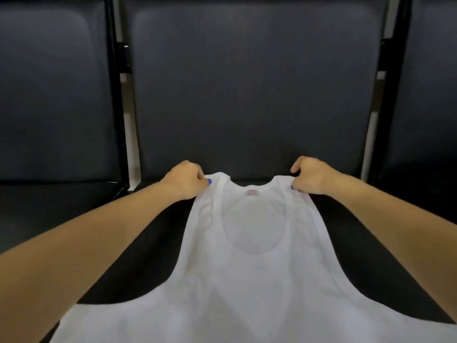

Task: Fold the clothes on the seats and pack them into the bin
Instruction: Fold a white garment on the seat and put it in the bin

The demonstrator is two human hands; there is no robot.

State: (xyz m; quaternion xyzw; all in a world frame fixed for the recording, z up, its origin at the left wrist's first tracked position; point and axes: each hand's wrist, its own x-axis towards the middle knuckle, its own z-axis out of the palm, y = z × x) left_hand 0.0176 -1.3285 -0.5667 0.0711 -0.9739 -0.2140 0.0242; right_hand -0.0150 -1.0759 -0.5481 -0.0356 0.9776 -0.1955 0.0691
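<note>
Seat [247,107]: vest [252,280] hem cut off

Both forearms are bare, with no sleeves, watch or rings showing. The left hand [186,179] and right hand [309,175] each show a thumbnail painted bright blue.
</note>
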